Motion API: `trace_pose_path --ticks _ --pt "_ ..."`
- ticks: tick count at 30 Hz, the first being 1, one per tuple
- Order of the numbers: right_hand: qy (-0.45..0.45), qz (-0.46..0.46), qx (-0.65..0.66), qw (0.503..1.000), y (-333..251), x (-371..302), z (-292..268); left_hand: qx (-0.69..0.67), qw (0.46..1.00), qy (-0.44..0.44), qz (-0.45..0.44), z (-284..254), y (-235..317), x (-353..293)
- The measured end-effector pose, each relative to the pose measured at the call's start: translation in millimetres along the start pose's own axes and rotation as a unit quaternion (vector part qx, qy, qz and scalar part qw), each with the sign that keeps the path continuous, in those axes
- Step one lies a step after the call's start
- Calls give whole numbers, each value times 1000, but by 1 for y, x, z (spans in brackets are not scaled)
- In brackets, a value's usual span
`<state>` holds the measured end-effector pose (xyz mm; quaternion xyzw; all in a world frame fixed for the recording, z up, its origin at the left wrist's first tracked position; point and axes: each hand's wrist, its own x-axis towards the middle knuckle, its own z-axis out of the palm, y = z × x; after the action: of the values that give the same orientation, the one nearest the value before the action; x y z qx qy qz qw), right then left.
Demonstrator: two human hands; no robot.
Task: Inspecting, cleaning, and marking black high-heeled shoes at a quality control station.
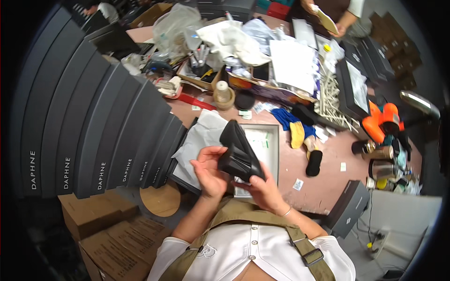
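Note:
A black shoe (239, 154), possibly with a second one against it, is held up in front of my chest. My right hand (267, 187) is closed around its lower end, thumb on the near side. Beside its left edge my left hand (209, 172) is open, thumb apart and palm turned up. Its fingertips reach the shoe's side; whether they press on it I cannot tell. Beneath the shoe lies an open shallow box part (269, 154) with a pale inside. Left of it, white tissue paper (199, 140) spreads over an open dark box (180, 182).
Tall stacks of dark grey shoeboxes (101, 122) rise at the left, above brown cartons (112, 239). Brushes (314, 161), a blue cloth (283, 117) and a jar (223, 96) lie on the pink table (323, 187). Across it, another person's hand (347, 21) holds a pale sole-shaped piece (326, 21).

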<state>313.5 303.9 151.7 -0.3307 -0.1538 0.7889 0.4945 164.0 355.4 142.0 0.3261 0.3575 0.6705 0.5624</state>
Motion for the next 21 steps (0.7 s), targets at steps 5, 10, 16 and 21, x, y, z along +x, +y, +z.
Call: trace_pose_path --ticks 5,10,16,21 --pt "65 -297 -622 722 -26 -30 -28 235 953 -162 -99 -45 23 10" --pt "-112 -260 -694 662 4 -31 -19 116 971 -59 -200 -18 -37 -22" --pt "84 -22 -395 915 19 -38 -95 44 990 -45 -125 -63 -11 -17" --pt "103 -191 -723 656 83 0 -114 205 969 -86 -105 -78 12 -6"
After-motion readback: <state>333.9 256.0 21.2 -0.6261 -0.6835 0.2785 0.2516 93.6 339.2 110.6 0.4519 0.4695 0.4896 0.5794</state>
